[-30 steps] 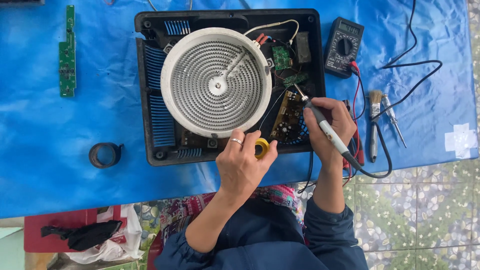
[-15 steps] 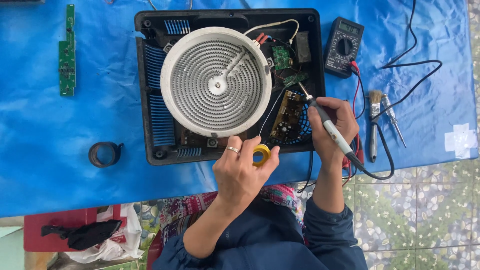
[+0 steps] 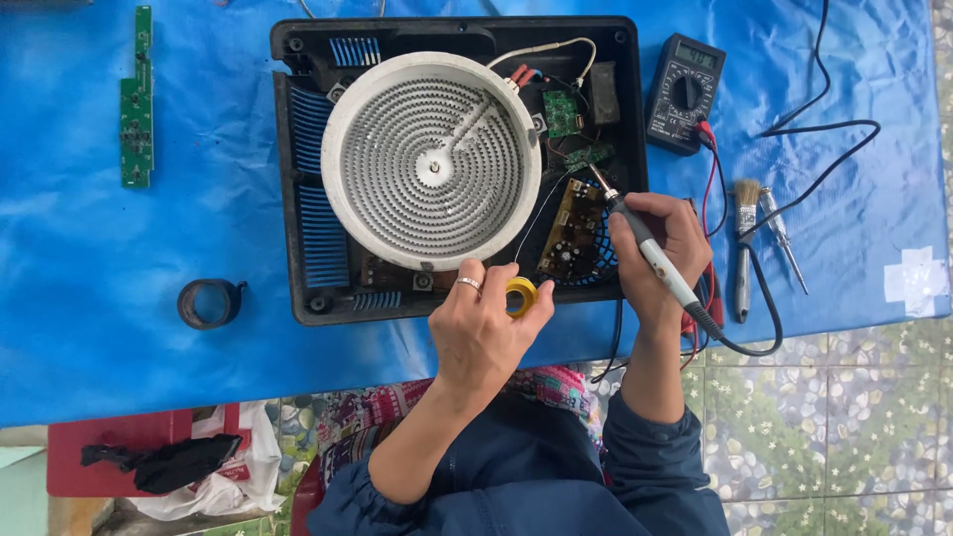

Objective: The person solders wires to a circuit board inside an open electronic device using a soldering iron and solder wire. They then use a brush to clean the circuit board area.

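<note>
Head view, listing left to right. A narrow green circuit strip (image 3: pixel 136 95) is lying flat at the upper left on a wrinkled, glossy blue plastic sheet (image 3: pixel 79 228). A black ring of tape (image 3: pixel 208 303) is resting at the centre left. A red tray with a crumpled black cloth (image 3: pixel 174 462) is sitting at the lower left, cut off by the frame edge.

The opened black plastic cooker housing (image 3: pixel 298 189) is occupying the upper centre, with ribbed blue vents showing along its left side; a round white ceramic heating element (image 3: pixel 431 159) with a grey spiral coil is covering most of it and hiding what lies beneath.

The left hand (image 3: pixel 483 333), ringed and palm down, is pinching a small yellow solder spool (image 3: pixel 520 295) at the housing's lower edge; a thin wire seems to be running up from it, hard to make out.

A brown circuit board (image 3: pixel 570 228) is sitting right of the element. The right hand (image 3: pixel 663 248) is clenching a soldering iron (image 3: pixel 647 248) like a pen, tip angled to the upper left above that board.

A black multimeter (image 3: pixel 684 92), a brush (image 3: pixel 745 238) and a screwdriver (image 3: pixel 782 238) are lying at the right.
</note>
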